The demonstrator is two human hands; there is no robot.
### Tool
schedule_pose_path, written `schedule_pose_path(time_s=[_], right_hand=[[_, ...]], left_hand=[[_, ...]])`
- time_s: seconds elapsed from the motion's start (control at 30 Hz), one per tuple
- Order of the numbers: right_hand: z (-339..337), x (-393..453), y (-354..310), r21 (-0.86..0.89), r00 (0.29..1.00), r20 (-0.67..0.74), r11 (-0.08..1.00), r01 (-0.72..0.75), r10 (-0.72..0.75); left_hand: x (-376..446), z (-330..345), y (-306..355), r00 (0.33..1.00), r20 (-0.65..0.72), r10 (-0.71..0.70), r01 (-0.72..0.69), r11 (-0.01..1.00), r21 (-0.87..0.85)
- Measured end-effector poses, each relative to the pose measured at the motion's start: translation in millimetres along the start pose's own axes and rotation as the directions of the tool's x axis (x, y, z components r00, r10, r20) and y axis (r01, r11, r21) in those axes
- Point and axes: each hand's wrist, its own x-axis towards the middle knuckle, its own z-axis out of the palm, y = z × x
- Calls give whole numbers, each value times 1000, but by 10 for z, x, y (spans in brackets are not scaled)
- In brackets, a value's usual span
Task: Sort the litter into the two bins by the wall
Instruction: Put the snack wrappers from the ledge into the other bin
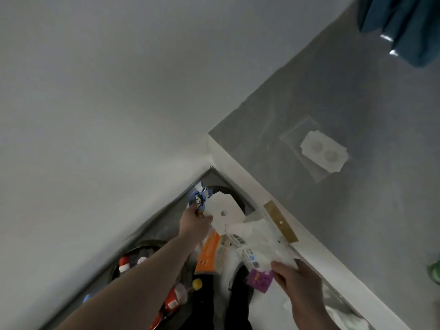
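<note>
A crumpled blue and white wrapper (198, 197) and a white card with a small hole (225, 215) sit at centre frame over a dark round bin (235, 198). Lower left, a second dark bin (142, 246) holds red, white and yellow litter. Clear plastic packaging (264, 241) with a gold strip lies lower right.

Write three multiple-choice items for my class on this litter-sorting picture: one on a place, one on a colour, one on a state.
1. Where is the wall socket plate?
A. on the grey wall
B. on the floor
C. inside a bin

2. What colour is the flat packet between the two hands?
A. green
B. orange
C. black

3. What is the left hand doing?
A. hanging idle
B. pressing the wall
C. gripping a blue-and-white wrapper

Answers: 1 A, it sits on the grey surface; 2 B, its face is orange; 3 C, fingers close round the wrapper's lower end.
</note>
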Motion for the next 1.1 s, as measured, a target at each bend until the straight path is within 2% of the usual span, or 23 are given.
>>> schedule_pose_path(time_s=[0.23,0.37,0.5,0.57,0.67,0.77,0.9,1.03,1.1], right_hand=[[281,739,458,34,996,40,996,-79,78],[375,979,534,15,993,64,995,-102,101],[435,1086,482,-36,990,76,993,-113,115],[490,1103,422,-70,989,82,991,-115,120],[633,1120,296,-163,989,120,984,-72,92],[869,1188,198,-306,984,174,951,36,19],[1300,1404,203,-520,960,276,834,185,-41],[1724,1761,427,-671,954,297,702,238,-39],[1879,1948,570,-691,965,257,690,215,-44]], left_hand=[[1053,735,-497,998,42,38,-44,987,152],[1484,881,-648,999,42,-19,8,969,247],[1670,834,-788,993,113,-21,-32,893,449],[1641,755,-824,986,161,38,-118,841,527],[1510,571,-848,966,258,11,-176,758,628],[1437,355,-914,967,255,-5,-159,771,617],[1357,151,-945,984,174,38,-125,844,521],[1232,83,-987,981,18,194,-179,863,472],[1195,111,-1041,942,30,333,-301,806,510]])
